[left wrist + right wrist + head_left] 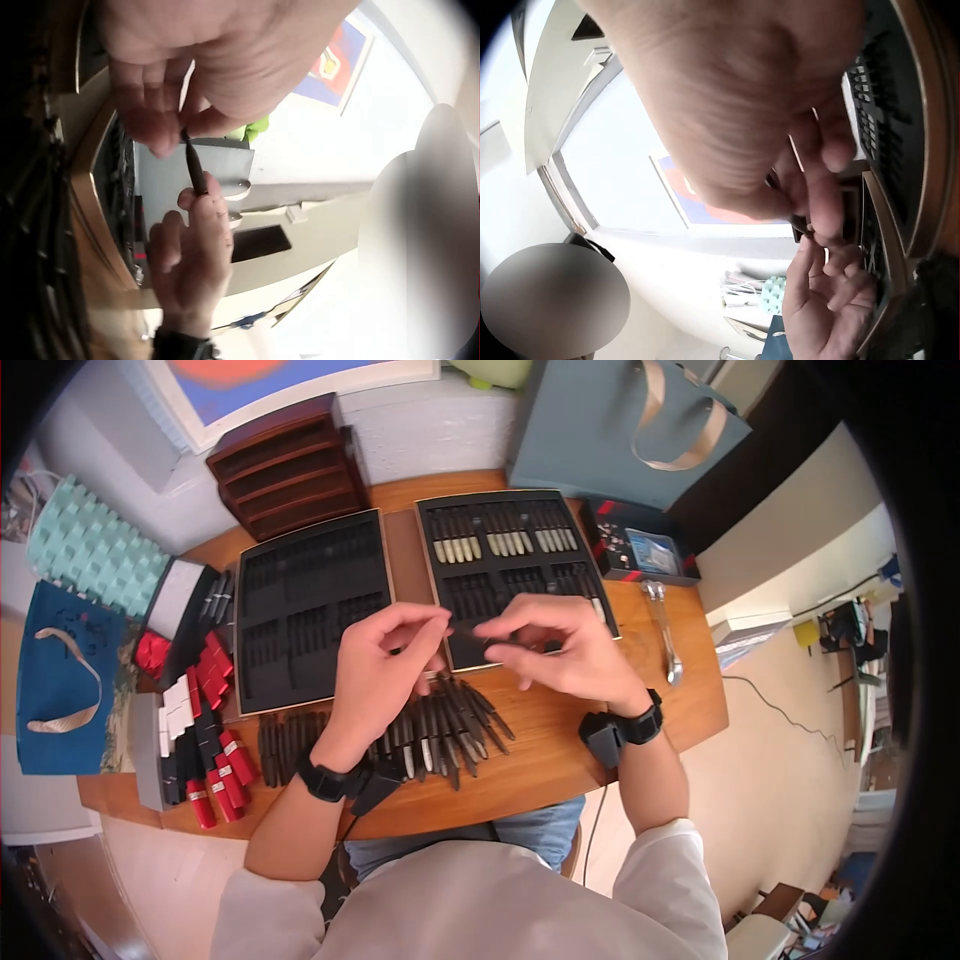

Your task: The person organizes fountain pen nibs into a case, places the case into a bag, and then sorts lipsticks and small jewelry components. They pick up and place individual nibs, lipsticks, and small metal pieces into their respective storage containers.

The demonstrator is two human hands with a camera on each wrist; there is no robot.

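While the left hand (378, 652) and right hand (570, 645) face each other above the worktop (545, 745), each grip pinches one end of a slim, dark, tapered stick (195, 167) between them.

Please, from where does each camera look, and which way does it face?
Head: sits on the head, facing forward and down at two black cases on the desk; left hand, right hand, forearms and jeans show.
Left wrist: sits on that wrist, facing along the left hand toward the right; both show.
Right wrist: sits on that wrist, facing along the right hand toward the left; both show.
Shared by both wrist views: the slim dark piece between the fingers.
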